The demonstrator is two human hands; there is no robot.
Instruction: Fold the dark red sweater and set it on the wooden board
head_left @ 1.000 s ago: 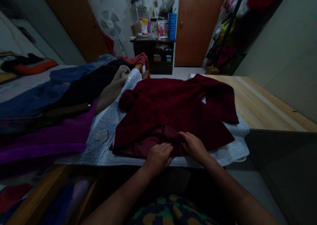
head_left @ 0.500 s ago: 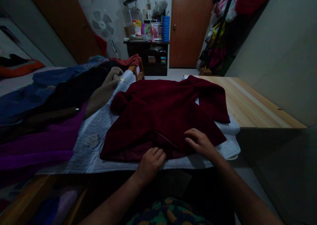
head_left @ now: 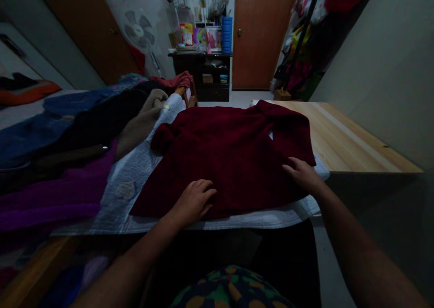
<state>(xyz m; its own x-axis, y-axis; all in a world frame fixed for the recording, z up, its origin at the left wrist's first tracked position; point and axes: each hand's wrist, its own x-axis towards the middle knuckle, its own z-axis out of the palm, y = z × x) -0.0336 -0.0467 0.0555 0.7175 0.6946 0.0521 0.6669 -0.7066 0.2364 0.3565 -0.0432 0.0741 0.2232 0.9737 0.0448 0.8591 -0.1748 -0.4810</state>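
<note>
maroon garment: lying spread on a pale blue quilted cloth, one sleeve reaching out on its right, the left one bunched.
left hand: open, fingers slightly bent, resting near the garment's near edge.
right hand: open, thumb apart from the fingers, on the garment's right part, just nearer than that sleeve.
clothes pile: crowding the garment's left; a grey-brown fleece comes nearest, overlapping the quilted cloth, with purple cloth and blue denim farther left.
wooden surface: just right of the garment.
back of the room: beyond the garment i see a loaded dark shelf, a fan toward the left and a brown door toward the right.
hard to make out: hanging bags, dim beyond the garment's right; whatever holds the quilted cloth up, lost in shadow.
cut off: the pile, at the left edge; the person's patterned clothing, nearer than the garment, below.
</note>
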